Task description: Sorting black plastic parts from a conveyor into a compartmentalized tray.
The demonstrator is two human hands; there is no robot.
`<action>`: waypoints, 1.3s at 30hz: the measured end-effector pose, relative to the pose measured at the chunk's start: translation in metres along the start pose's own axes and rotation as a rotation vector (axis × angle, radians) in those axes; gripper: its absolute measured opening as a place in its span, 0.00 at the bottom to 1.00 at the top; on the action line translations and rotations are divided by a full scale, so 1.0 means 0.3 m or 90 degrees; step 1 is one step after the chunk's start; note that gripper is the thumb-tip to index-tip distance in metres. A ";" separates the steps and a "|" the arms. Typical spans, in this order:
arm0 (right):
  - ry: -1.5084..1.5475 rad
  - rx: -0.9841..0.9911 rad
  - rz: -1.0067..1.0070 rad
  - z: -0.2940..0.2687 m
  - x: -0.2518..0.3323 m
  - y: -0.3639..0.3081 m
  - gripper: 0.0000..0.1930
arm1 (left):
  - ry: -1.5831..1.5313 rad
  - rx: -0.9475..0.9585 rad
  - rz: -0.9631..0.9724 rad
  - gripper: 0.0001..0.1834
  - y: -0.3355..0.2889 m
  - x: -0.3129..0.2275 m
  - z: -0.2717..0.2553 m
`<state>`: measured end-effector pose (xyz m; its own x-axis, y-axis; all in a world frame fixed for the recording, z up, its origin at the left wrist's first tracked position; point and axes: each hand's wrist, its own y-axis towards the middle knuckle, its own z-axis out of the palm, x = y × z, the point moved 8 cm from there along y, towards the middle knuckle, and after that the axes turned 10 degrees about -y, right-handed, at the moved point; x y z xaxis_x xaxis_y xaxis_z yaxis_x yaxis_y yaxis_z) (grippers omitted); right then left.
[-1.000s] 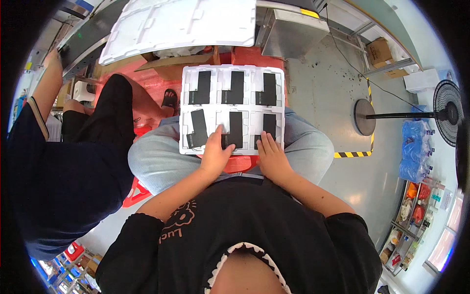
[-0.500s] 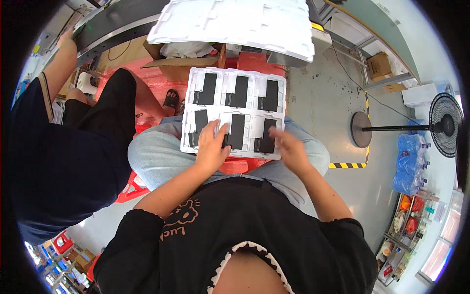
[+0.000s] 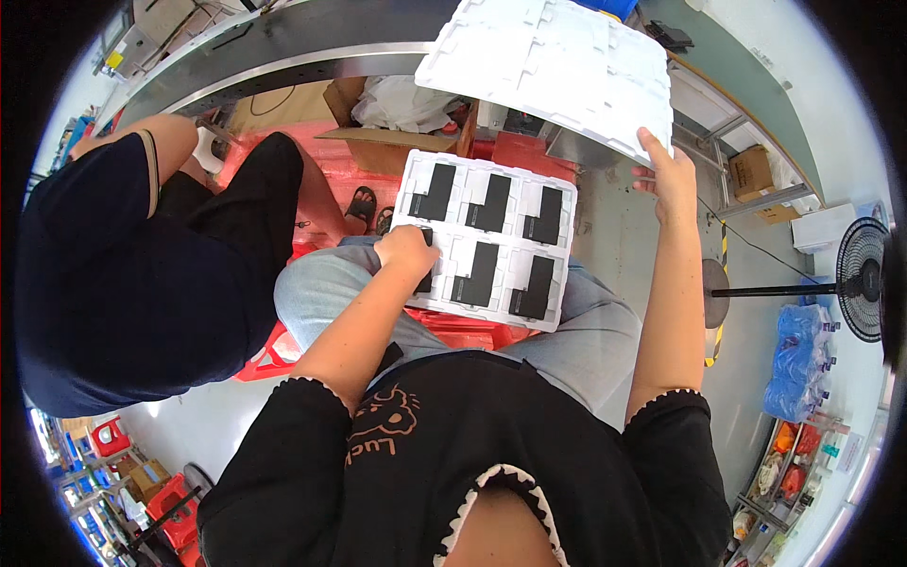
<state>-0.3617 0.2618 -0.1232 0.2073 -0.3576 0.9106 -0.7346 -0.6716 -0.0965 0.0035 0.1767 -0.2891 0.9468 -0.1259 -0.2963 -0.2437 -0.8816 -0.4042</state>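
Note:
A white plastic tray (image 3: pixel 491 235) rests on my lap, with pockets in two rows that hold flat black notched pieces (image 3: pixel 487 202). My left hand (image 3: pixel 406 250) is closed over the tray's left edge at the near-left pocket. It covers most of the black piece in that pocket, and the fingertips are hidden. Stretched forward, my right hand (image 3: pixel 669 175) grips the near right corner of a second white tray (image 3: pixel 557 71). That tray lies up on the bench and juts over its edge. Some fingers of this hand are below the tray's rim.
At the left sits another person in dark clothes (image 3: pixel 142 293), close to my knee. An open cardboard box (image 3: pixel 397 142) with white plastic bags stands under the bench (image 3: pixel 312 52). A black fan (image 3: pixel 855 279) and blue-wrapped bottles (image 3: pixel 794 364) are along the right wall.
My right hand has gone from the lap tray's near-right pocket up to the bench tray's corner. The bench tray has shifted right. My left hand has closed at the lap tray's left edge.

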 end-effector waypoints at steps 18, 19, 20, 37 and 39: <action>0.355 0.083 -0.109 -0.202 0.040 -0.352 0.16 | -0.026 0.007 0.124 0.29 -0.046 0.041 0.035; 0.365 0.107 -0.114 -0.196 0.050 -0.384 0.16 | -0.026 0.003 0.118 0.29 0.002 0.113 0.099; 0.366 0.093 -0.098 -0.172 0.070 -0.427 0.16 | 0.009 -0.137 0.252 0.29 0.058 0.191 0.162; -0.017 0.222 0.165 0.135 -0.632 -0.696 0.15 | -0.807 0.002 0.103 0.26 -0.070 0.247 -0.038; -0.213 0.238 0.110 0.155 -0.661 -0.660 0.17 | -0.588 -0.138 0.163 0.25 -0.001 0.255 -0.044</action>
<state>-0.2274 0.4355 -0.3035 0.3432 -0.6304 0.6963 -0.5087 -0.7479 -0.4265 0.0790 0.1612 -0.3003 0.3106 -0.0010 -0.9506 -0.2878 -0.9532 -0.0930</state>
